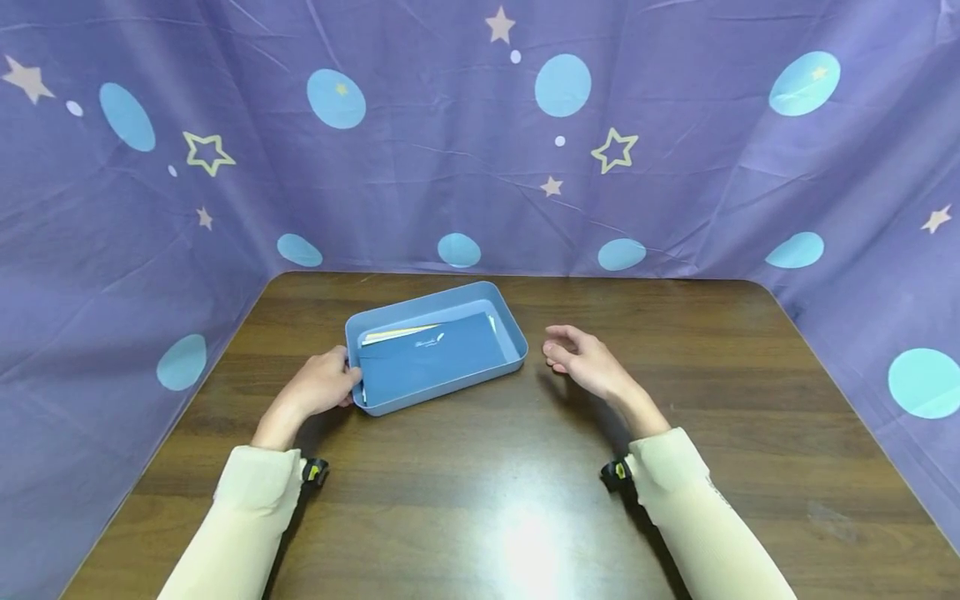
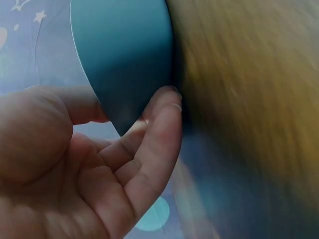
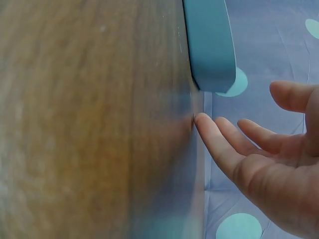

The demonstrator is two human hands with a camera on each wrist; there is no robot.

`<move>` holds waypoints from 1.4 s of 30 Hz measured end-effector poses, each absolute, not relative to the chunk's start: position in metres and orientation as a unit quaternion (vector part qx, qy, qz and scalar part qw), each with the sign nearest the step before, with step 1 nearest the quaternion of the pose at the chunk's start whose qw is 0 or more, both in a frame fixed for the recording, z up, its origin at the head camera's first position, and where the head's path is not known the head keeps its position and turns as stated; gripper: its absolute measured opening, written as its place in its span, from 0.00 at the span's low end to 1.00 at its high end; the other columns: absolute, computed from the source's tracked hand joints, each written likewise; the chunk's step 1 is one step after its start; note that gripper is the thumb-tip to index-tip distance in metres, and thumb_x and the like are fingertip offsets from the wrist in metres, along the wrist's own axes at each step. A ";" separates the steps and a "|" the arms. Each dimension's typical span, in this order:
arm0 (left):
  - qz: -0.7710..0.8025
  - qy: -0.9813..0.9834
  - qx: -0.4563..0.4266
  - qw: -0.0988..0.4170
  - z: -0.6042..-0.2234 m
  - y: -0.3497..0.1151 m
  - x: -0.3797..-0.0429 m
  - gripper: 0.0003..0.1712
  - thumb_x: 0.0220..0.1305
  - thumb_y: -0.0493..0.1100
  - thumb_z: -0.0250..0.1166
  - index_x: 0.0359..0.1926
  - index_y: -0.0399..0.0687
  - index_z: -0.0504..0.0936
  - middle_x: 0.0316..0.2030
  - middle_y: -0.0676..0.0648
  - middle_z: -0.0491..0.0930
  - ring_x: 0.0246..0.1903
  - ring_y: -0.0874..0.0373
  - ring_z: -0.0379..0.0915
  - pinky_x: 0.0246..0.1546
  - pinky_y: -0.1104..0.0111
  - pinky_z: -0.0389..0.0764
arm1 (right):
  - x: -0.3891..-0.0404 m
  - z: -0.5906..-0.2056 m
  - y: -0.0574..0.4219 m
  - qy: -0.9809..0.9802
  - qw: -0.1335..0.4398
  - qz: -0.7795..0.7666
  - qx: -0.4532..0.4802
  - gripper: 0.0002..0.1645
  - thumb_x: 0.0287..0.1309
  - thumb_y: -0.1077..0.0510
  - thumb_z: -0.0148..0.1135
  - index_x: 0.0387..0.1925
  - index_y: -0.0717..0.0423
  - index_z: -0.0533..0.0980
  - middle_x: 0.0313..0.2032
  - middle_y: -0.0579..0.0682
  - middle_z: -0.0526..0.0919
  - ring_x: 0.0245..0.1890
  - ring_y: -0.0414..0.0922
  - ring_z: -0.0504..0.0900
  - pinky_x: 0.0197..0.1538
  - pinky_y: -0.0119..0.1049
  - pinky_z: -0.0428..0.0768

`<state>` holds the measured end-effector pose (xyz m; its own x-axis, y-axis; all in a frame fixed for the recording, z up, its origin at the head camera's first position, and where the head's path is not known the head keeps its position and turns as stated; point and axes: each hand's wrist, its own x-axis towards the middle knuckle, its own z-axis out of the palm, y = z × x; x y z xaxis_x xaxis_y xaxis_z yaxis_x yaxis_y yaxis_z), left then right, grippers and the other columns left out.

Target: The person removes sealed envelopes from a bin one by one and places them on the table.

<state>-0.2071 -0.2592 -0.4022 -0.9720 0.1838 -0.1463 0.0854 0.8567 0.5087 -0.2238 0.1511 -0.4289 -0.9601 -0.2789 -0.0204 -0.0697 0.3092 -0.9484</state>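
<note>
Tray (image 1: pixel 517 337): shallow blue plastic, rounded corners, set askew at mid-table toward the far edge; bare wood on all sides. Contents: dark blue envelope (image 1: pixel 431 360) lying flat, pale paper (image 1: pixel 390 335) showing behind it. Left hand (image 1: pixel 322 385) grips the tray's near-left corner. Right hand (image 1: pixel 581 358) loose, fingers uncurled, just beside the right wall, holding nothing. Table (image 1: pixel 480 500): dark wood-grain, glossy.
</note>
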 end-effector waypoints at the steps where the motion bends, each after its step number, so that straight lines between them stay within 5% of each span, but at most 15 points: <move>1: 0.256 0.959 0.074 0.093 -0.403 -0.256 -0.208 0.10 0.67 0.39 0.50 0.39 0.34 0.70 0.22 0.46 0.78 0.21 0.58 0.76 0.25 0.64 0.76 | -0.224 -0.430 0.152 0.803 0.091 -0.578 -0.109 0.26 0.68 0.55 0.54 0.63 0.62 0.64 0.54 0.64 0.74 0.50 0.56 0.77 0.53 0.46 0.76; 16: 0.254 0.957 0.112 0.084 -0.408 -0.210 -0.221 0.11 0.69 0.42 0.53 0.43 0.37 0.72 0.22 0.47 0.76 0.21 0.58 0.74 0.24 0.64 0.73 | -0.220 -0.429 0.179 0.797 0.131 -0.582 -0.090 0.29 0.68 0.56 0.53 0.65 0.64 0.60 0.53 0.67 0.72 0.43 0.57 0.80 0.44 0.42 0.81; 28: 0.283 0.945 0.133 0.100 -0.414 -0.186 -0.219 0.09 0.70 0.43 0.55 0.42 0.39 0.72 0.24 0.47 0.77 0.18 0.60 0.76 0.22 0.65 0.77 | -0.212 -0.428 0.206 0.808 0.160 -0.557 -0.103 0.33 0.64 0.65 0.55 0.66 0.69 0.56 0.49 0.70 0.73 0.39 0.58 0.80 0.38 0.44 0.83; 42: 0.298 0.934 0.167 0.107 -0.415 -0.162 -0.215 0.08 0.67 0.41 0.58 0.36 0.41 0.70 0.23 0.50 0.77 0.16 0.61 0.76 0.23 0.66 0.77 | -0.197 -0.405 0.229 0.823 0.248 -0.497 -0.119 0.34 0.61 0.72 0.52 0.64 0.75 0.50 0.50 0.73 0.69 0.40 0.57 0.80 0.36 0.44 0.83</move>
